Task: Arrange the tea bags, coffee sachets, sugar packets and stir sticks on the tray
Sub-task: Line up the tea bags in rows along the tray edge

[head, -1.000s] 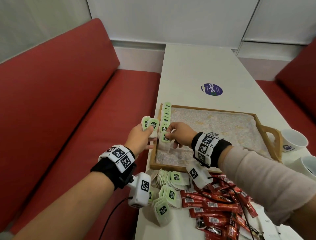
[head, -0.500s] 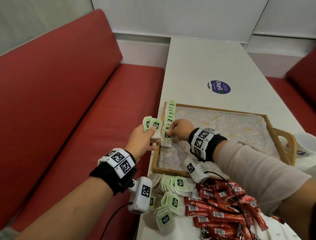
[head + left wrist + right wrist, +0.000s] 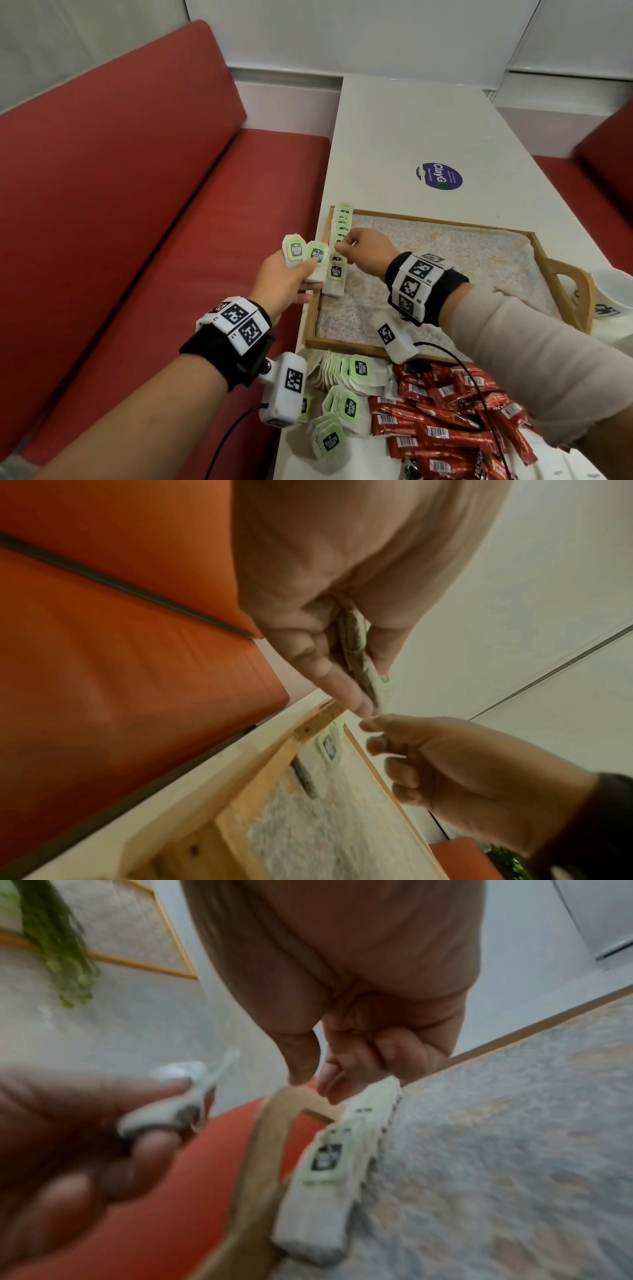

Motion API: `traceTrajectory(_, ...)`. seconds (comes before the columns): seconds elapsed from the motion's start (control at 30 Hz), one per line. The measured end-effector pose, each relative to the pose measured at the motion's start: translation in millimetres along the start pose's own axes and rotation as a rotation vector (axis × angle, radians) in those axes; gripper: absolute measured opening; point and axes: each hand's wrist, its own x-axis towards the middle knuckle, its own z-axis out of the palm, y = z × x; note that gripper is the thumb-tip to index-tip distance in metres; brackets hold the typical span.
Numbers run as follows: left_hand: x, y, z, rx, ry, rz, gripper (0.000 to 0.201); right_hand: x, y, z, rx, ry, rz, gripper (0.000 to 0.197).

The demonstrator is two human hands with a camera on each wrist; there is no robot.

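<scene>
A row of green-labelled tea bags [image 3: 337, 270] [image 3: 329, 1156] lies overlapped along the left edge of the wooden tray [image 3: 342, 344] [image 3: 267, 764]. My left hand [image 3: 301, 270] [image 3: 369, 696] hovers just left of the tray and pinches two tea bags [image 3: 296, 250] [image 3: 356, 647] upright. My right hand [image 3: 347, 243] [image 3: 311, 1085] is over the middle of the row, fingers curled, with nothing between thumb and forefinger. In the left wrist view its fingertips nearly meet my left thumb.
Loose tea bags [image 3: 356, 370] and a heap of red coffee sachets [image 3: 445, 411] lie on the white table in front of the tray. White cups [image 3: 613, 294] stand past the tray's right handle. A red bench [image 3: 137, 205] runs along the table's left edge.
My right hand laid a tea bag at the near end of the row, let go and lifted towards my left hand. The left hand stayed put with its two bags.
</scene>
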Motion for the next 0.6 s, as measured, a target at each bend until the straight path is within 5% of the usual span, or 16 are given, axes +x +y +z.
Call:
traceTrajectory(0.13, -3.2, 1.7, -0.2, 0.018, -0.023, 0.006, 0.012, -20.7, -14.4, -12.5, 0.288, -0.073, -0.070, 0.035)
traceTrajectory(0.3, -8.4, 1.0, 3.3, 0.010, -0.091, 0.015, 0.011, -32.0, -17.0, -9.3, 0.272, -0.141, -0.153, 0.009)
traceTrajectory(0.6, -7.9, -1.0, -3.0, -0.112, 0.020, -0.065, 0.021, -25.1, 2.9, -9.6, 0.288, -0.051, -0.053, 0.011)
